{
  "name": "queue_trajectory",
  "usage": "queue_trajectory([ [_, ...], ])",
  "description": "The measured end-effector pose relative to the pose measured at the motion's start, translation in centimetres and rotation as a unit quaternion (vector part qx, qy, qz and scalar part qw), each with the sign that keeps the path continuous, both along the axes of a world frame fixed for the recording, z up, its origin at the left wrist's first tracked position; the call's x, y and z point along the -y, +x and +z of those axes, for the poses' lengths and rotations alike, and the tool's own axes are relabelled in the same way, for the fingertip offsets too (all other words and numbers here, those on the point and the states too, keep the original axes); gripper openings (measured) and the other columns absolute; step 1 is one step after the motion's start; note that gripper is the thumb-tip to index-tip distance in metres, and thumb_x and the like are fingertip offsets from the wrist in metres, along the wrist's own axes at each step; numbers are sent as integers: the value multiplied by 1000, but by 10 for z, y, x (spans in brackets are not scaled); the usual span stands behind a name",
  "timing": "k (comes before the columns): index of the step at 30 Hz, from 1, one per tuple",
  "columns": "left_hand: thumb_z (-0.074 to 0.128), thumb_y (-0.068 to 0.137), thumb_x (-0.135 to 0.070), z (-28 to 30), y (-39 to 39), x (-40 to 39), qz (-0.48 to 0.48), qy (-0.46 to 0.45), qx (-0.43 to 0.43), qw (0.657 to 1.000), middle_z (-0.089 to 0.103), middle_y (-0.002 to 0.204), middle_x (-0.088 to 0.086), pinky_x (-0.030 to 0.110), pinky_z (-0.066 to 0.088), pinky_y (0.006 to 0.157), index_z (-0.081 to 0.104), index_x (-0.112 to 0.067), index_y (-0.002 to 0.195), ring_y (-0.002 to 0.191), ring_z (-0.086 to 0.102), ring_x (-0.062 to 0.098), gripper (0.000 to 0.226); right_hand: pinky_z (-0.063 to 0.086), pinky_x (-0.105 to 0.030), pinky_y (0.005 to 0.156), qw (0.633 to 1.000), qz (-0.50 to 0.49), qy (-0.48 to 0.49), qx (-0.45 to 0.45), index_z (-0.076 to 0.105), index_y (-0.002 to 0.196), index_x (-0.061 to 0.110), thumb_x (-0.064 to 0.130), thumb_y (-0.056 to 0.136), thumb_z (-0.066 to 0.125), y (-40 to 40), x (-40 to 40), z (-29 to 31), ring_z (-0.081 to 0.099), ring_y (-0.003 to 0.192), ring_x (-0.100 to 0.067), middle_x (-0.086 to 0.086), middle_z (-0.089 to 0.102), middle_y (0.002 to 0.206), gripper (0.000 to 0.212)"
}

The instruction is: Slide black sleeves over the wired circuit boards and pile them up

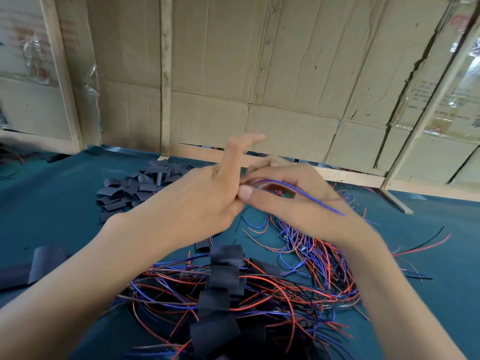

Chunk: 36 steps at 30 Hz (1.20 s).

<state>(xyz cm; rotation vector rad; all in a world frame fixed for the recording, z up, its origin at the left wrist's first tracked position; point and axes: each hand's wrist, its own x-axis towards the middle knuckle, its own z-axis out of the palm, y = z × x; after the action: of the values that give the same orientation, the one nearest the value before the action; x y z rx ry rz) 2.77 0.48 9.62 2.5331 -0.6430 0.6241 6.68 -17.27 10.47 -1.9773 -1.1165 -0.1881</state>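
Note:
My right hand (293, 201) is curled round a small circuit board (281, 192) with a green part; a blue wire (311, 197) runs from the board across that hand's back. My left hand (207, 193) meets it at the fingertips, index and middle fingers raised; what it pinches is hidden. A heap of empty black sleeves (140, 188) lies at the back left. Nearest to me, sleeved boards (223, 279) sit in a pile over their red, blue and black wires. Bare wired boards (311, 245) lie tangled to the right.
The work surface is a teal mat (65, 229). Flat black sleeve material (39, 263) lies at the left edge. Cardboard walls (259, 74) on wooden battens close off the back, and a wooden strip (397, 201) slants onto the mat at the right.

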Motion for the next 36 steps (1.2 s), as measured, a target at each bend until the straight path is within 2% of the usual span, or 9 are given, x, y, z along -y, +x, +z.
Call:
queue_trajectory([
  [4, 65, 91, -42, -3, -10, 2, -14, 111, -213, 971, 66, 89, 18, 48, 52, 73, -9, -49, 141, 65, 62, 28, 89, 54, -23, 81, 969, 54, 146, -192, 77, 102, 11, 15, 76, 77, 13, 46, 19, 71, 90, -16, -5, 77, 97, 27],
  [9, 59, 86, -64, -14, -14, 9, -16, 232, -321, 918, 57, 110, -8, 24, 38, 69, 27, -48, 136, 94, 56, 10, 61, 53, -35, 78, 940, -268, 104, -181, 76, 86, 14, 9, 85, 74, 53, 98, 10, 65, 70, -18, -11, 75, 78, 6],
  [12, 41, 82, -77, -11, -10, 5, 4, 209, -295, 932, 54, 106, -16, 21, 38, 75, 48, -46, 123, 91, 51, -6, 51, 54, -35, 76, 899, -419, 11, -126, 75, 75, 20, 10, 86, 70, 71, 111, -9, 64, 66, -16, -6, 74, 70, 15],
  [16, 24, 82, -70, -16, 12, -10, 55, 127, -224, 965, 58, 93, -10, 30, 41, 84, 56, -41, 108, 86, 51, -4, 50, 52, -26, 59, 912, -364, -118, -150, 77, 77, 22, 16, 84, 72, 76, 93, -32, 63, 55, -8, -1, 73, 64, 11],
  [20, 45, 101, -44, -55, 48, -39, 118, 139, -221, 958, 49, 115, -4, 31, 39, 93, 50, -34, 136, 109, 53, 14, 37, 57, -28, 53, 847, -330, -330, -253, 76, 91, 2, 10, 85, 71, 79, 72, -56, 62, 56, -20, -8, 72, 74, 11],
  [23, 51, 95, -55, -87, 58, -55, 112, 144, -258, 949, 45, 133, -1, 39, 36, 106, 40, -41, 145, 123, 42, 27, 53, 56, -28, 48, 843, -351, -320, -253, 75, 92, 2, 20, 85, 77, 80, 73, -60, 59, 51, -21, -10, 70, 71, 19],
  [26, 58, 90, -56, -97, 64, -64, 88, 93, -247, 961, 50, 123, -8, 37, 38, 103, 56, -47, 126, 111, 46, 22, 37, 59, -34, 53, 878, -376, -222, -199, 76, 82, 18, 27, 89, 72, 83, 76, -62, 62, 50, -22, -5, 69, 65, 12],
  [30, 68, 88, -48, -99, 69, -66, 78, 44, -218, 972, 60, 100, -5, 26, 47, 82, 64, -42, 96, 84, 58, 7, 11, 51, -37, 82, 849, -524, -63, -27, 70, 104, 27, 25, 93, 53, 92, 79, -69, 66, 98, -33, -7, 73, 100, 20],
  [36, 69, 77, -64, -106, 69, -63, 109, 43, -201, 973, 55, 89, -7, 29, 46, 76, 52, -36, 78, 81, 55, 7, 33, 53, -37, 93, 837, -479, -234, -123, 69, 119, 31, 24, 84, 67, 95, 96, -69, 64, 108, -28, 2, 71, 114, 37],
])
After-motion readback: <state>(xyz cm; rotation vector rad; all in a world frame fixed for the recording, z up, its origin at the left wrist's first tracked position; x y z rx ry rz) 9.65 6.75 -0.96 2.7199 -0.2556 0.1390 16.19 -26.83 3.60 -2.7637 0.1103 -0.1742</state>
